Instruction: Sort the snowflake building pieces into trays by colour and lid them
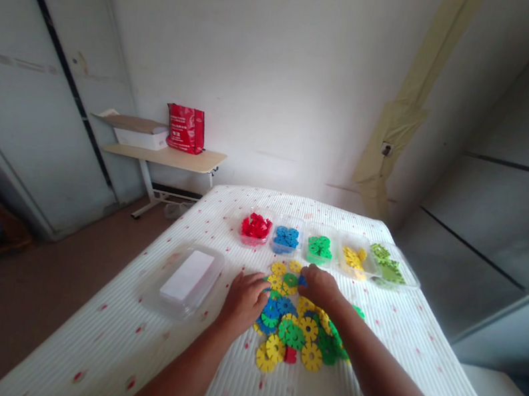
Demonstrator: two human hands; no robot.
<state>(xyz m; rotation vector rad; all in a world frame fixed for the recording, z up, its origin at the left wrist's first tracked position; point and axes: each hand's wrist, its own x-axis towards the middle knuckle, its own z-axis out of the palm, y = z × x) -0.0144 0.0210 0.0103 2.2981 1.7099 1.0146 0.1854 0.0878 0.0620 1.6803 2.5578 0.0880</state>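
A heap of flat plastic gear-shaped discs [296,325] in yellow, blue and green lies on the white bed [233,382]. My left hand [243,301] rests at the heap's left edge, fingers curled down onto the pieces. My right hand [319,285] sits at the heap's far side, fingers pinched around a blue disc [302,280]. Beyond the heap stands a row of clear trays: red discs [255,227], blue discs [286,237], green discs [319,249], yellow discs [354,258] and light green discs [388,264].
A clear lidded box [185,276] with a white block inside lies left of the heap. A small side table [170,156] with a red bag [185,128] and a white box stands by the wall. Cluttered shelves are at the far left.
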